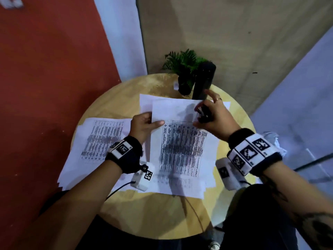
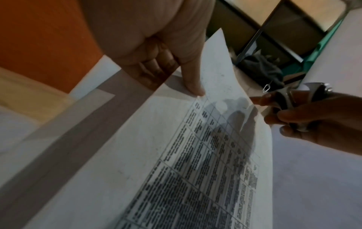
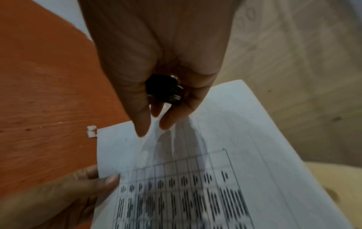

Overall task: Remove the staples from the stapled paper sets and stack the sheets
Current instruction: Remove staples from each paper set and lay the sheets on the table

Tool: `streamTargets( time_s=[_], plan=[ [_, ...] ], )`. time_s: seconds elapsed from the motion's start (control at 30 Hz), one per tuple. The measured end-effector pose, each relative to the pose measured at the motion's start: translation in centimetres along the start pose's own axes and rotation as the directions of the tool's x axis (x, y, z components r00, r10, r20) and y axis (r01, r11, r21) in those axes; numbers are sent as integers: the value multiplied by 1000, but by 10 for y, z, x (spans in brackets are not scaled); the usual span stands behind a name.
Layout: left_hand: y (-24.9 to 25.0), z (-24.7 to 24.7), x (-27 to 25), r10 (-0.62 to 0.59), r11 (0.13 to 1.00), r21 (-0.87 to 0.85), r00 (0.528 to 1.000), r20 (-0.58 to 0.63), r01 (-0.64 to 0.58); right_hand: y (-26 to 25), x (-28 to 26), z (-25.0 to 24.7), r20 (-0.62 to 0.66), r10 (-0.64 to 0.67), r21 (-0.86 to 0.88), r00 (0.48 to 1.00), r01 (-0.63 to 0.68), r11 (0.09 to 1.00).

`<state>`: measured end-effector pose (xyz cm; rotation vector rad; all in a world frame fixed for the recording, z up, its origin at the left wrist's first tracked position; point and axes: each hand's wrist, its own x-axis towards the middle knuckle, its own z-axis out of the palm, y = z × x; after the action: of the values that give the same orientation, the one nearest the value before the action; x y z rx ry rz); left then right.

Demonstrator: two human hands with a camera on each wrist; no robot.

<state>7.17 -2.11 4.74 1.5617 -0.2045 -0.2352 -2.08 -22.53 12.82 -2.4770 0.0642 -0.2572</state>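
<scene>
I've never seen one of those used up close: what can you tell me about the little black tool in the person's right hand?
The staple remover is small, with a black body and shiny metal claws, best seen from the left wrist view. The right hand grips it, fingers curled round it, at the far right corner of the printed sheet, which the left hand pinches at its left edge. A bent staple seems to hang at the claws.
</scene>
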Motion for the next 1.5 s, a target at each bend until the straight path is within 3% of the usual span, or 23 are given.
streamTargets(
  time_s=[0.13,0.27,0.33,0.43,0.5,0.53,0.6,0.7,0.77,1.0,1.07,1.1,1.17,1.23,1.27,1.4,1.47,1.5],
  plan=[
    [33,-9,-12,107,994,-12,994,15,-107,-32,13,-31,153,-109,-131,982,130,983],
    [65,-18,-25,199,980,9,980,13,-199,-58,10,-51,101,-114,-166,988,130,978],
    [81,-24,-29,279,958,91,958,-57,-274,-69,6,-60,76,-134,-147,988,144,979],
    [112,-31,-35,540,819,321,828,-153,-475,-83,0,-74,49,-193,-150,980,198,969],
    [140,-31,-43,709,626,563,695,-123,-539,-92,-4,-81,47,-245,-178,968,249,952],
    [154,-28,-47,758,502,675,651,-42,-541,-97,-6,-83,51,-270,-199,961,275,941],
    [181,-19,-55,716,371,765,687,126,-527,-106,-8,-88,62,-307,-215,950,313,925],
    [202,-12,-53,579,334,784,770,267,-523,-116,-14,-97,35,-331,-166,943,332,928],
    [212,-10,-50,529,372,769,800,284,-519,-121,-18,-105,2,-339,-125,941,336,933],
    [236,-12,-55,456,585,547,801,388,-599,-130,-23,-115,-113,-328,6,938,331,944],
    [245,-13,-59,452,618,505,798,399,-602,-129,-22,-115,-234,-282,95,931,310,946],
    [250,-14,-60,448,632,489,798,402,-601,-127,-20,-115,-335,-233,155,913,297,942],
    [257,-18,-63,445,644,476,800,403,-599,-125,-21,-119,-557,-121,213,822,282,935],
    [263,-21,-64,455,630,488,796,398,-604,-127,-27,-123,-661,-56,225,748,268,937],
    [265,-23,-65,462,617,496,792,400,-611,-130,-30,-124,-654,-31,256,756,259,931],
    [270,-26,-65,439,620,505,799,412,-601,-138,-43,-119,-485,-23,396,874,243,886],
    [272,-26,-66,420,630,508,807,415,-588,-139,-47,-115,-445,-115,308,888,272,912],
    [273,-26,-67,417,634,506,810,413,-584,-140,-49,-114,-458,-192,222,868,321,921]
  ],
)
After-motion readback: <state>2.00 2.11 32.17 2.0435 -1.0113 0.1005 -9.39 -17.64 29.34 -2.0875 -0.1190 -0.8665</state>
